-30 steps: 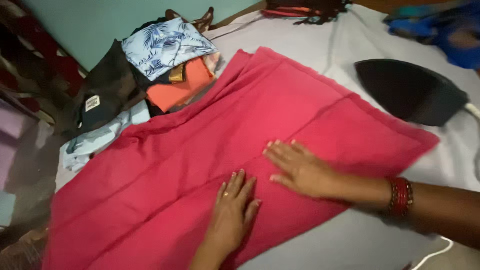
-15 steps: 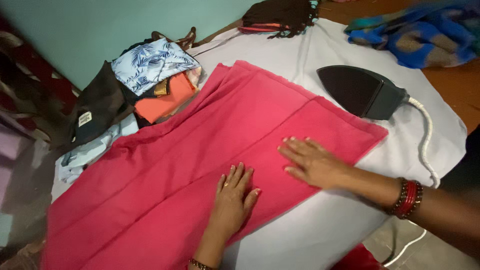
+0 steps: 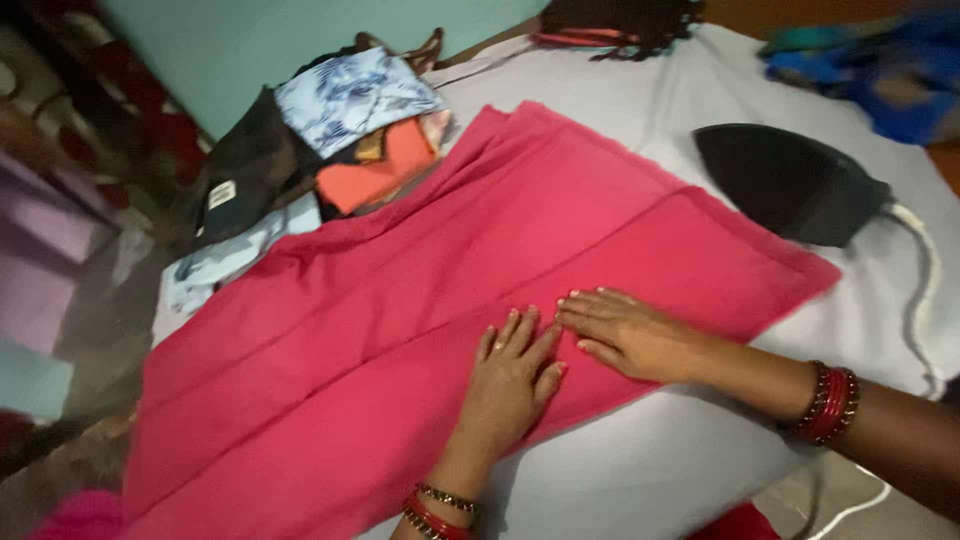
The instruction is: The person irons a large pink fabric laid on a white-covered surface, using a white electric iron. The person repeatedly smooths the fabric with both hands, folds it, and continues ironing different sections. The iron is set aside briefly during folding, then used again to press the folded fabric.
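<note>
A large pink-red cloth (image 3: 420,300), folded in long layers, lies spread across a table covered in pale grey fabric (image 3: 640,130). My left hand (image 3: 510,385) rests flat on the cloth near its front edge, fingers spread. My right hand (image 3: 630,335) lies flat just to the right of it, fingertips almost touching the left hand. Both wrists wear red and gold bangles. Neither hand grips anything. A black clothes iron (image 3: 790,185) stands on the table beyond the cloth's right corner, its white cord (image 3: 925,275) trailing toward me.
A pile of folded clothes (image 3: 330,140) in blue print, orange, black and light blue sits at the back left. Dark fabric (image 3: 620,20) and blue fabric (image 3: 880,70) lie at the far edge. A teal wall (image 3: 250,50) stands behind the pile.
My right hand slid left across the cloth until it came beside my left hand. The view shifted slightly; the iron and the cloth stayed in place.
</note>
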